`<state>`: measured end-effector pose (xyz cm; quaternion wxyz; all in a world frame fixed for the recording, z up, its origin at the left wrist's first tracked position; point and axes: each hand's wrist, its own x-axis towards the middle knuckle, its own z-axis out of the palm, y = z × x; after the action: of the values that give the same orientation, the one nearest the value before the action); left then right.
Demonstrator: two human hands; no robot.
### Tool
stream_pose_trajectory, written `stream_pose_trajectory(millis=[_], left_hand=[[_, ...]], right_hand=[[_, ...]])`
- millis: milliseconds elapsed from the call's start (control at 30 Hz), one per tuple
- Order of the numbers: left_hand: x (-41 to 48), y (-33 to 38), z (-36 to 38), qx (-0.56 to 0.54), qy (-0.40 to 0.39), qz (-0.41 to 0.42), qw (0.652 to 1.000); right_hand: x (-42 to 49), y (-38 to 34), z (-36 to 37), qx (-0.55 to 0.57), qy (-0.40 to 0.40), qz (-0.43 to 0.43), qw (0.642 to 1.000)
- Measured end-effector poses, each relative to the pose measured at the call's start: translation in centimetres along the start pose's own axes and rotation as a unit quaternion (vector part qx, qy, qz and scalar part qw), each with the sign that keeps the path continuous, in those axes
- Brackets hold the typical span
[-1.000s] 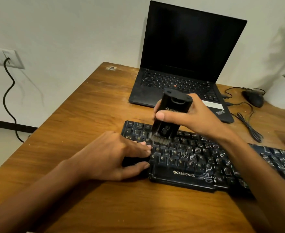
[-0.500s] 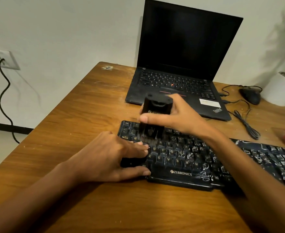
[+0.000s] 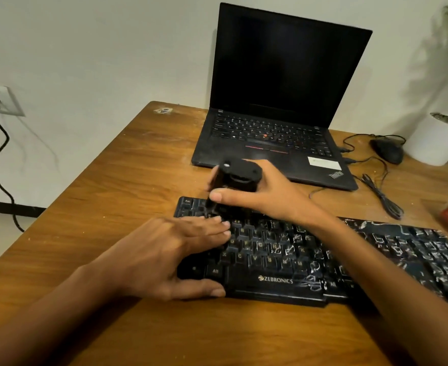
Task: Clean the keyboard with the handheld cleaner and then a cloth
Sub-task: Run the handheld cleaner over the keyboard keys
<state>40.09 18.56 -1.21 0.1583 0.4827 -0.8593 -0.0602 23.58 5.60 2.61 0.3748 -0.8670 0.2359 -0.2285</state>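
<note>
While the black plastic handheld cleaner [image 3: 237, 180] stands nearly upright on the far left corner of the black Zebronics keyboard [image 3: 283, 260], its working end is pressed down among the top-row keys, hidden behind the thumb and the left fingers. The right hand [image 3: 265, 196] is wrapped around the cleaner's body, thumb across the near face and fingers curled behind. The left hand [image 3: 165, 254] lies flat over the keyboard's left end, fingers spread on the keys and thumb hooked along the near edge; it grips nothing and simply pins the board to the brown wooden desk [image 3: 112, 186].

The step in hand looks like the cleaner pass, and early in it: white dust still streaks the keys right of the keyboard's centre and all over its right end. To do it well, I would keep the cleaner upright so its end sits squarely on the keys, and work row by row from the left end toward the right, overlapping each stroke. The bracing hand should shift along ahead of the tool, since it now covers keys that need cleaning. Firm downward pressure matters less than slow travel. No cloth is recognisable in view; beyond the keyboard stands an open black laptop [image 3: 278, 107].
</note>
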Motion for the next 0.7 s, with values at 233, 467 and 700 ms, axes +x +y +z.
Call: stream_pose_trajectory(millis=[233, 467, 700], left_hand=[[0.1, 0.0, -0.3, -0.021, -0.002, -0.004, 1.0], [0.0, -0.2, -0.3, -0.027, 0.015, 0.005, 0.999], [0.0, -0.4, 0.0, -0.029, 0.021, 0.01, 0.999]], right_hand=[[0.0, -0.8, -3.0, -0.046, 0.007, 0.0, 0.999], [-0.1, 0.0, -1.3, -0.012, -0.033, 0.05, 0.998], [-0.1, 0.1, -2.7, 0.014, -0.016, 0.043, 0.999]])
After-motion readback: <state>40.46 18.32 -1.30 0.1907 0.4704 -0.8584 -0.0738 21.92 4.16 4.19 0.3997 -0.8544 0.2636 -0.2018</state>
